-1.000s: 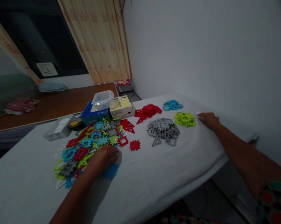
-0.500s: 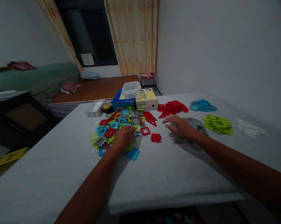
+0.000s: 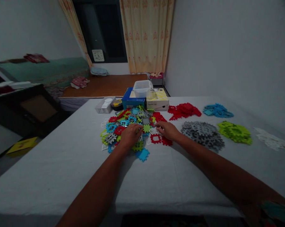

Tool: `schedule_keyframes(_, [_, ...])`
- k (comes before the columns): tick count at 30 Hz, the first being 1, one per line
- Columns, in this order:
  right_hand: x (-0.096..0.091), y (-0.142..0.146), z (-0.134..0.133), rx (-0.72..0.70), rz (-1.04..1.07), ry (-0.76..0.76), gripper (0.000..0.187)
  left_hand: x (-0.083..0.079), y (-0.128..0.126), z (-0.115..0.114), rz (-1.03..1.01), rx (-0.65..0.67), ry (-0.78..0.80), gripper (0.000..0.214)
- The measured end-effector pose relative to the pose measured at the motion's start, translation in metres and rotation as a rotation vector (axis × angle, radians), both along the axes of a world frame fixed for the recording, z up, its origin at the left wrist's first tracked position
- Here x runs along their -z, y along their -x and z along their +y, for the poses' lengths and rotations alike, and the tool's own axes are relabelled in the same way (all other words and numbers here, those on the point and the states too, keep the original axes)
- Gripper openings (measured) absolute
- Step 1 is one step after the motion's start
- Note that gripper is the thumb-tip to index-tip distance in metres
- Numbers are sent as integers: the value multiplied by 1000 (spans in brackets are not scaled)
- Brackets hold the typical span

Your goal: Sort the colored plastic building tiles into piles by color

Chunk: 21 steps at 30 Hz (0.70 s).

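A mixed heap of flat plastic puzzle tiles [image 3: 125, 124] in red, blue, green, grey and white lies on the white-covered table [image 3: 62, 157]. My left hand [image 3: 130, 135] rests palm down on the heap's near right side, fingers curled over tiles. My right hand [image 3: 167, 130] reaches in from the right, its fingertips on a white tile [image 3: 154, 130] at the heap's edge, above a red frame tile [image 3: 155, 138]. To the right lie sorted piles: red [image 3: 183, 110], grey [image 3: 202, 134], blue [image 3: 217, 110], green [image 3: 235, 132] and white [image 3: 271, 138].
Behind the heap stand a blue box [image 3: 133, 101] with a clear tub [image 3: 142, 88] on it, a yellow-white carton [image 3: 156, 98], a tape roll [image 3: 116, 103] and a small white box [image 3: 104, 105]. A wall runs along the right; a wooden platform [image 3: 104, 85] and curtains are beyond.
My right hand moved left from the grey pile to the edge of the mixed heap. The head turned, so the view shifted rightward. My left hand stayed on the heap.
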State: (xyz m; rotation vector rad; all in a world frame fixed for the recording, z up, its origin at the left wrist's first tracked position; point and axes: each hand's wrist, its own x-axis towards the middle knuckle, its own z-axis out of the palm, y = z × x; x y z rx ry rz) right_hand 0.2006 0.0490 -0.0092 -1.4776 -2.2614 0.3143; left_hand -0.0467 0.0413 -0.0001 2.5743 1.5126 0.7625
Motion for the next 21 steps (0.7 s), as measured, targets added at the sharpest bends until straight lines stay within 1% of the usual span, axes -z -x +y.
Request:
schedule_keyframes(3, [3, 2, -5, 17, -77, 25, 24, -1, -5, -3, 22, 34, 26, 29])
schedule_keyframes(8, [7, 8, -14, 16, -114, 25, 32, -2, -12, -10, 59, 103, 75, 27])
schedule_keyframes(12, [9, 7, -13, 58, -154, -2, 32, 0, -16, -13, 83, 145, 85, 27])
schedule_keyframes(16, [10, 3, -9, 28, -235, -36, 30, 4, -18, -14, 115, 152, 74, 28])
schedule_keyframes(19, [12, 0, -6, 37, -171, -18, 26, 6, -17, -13, 116, 158, 74, 29])
schedule_keyframes(21, [14, -2, -5, 79, -86, 11, 26, 5, -17, -13, 113, 162, 82, 29])
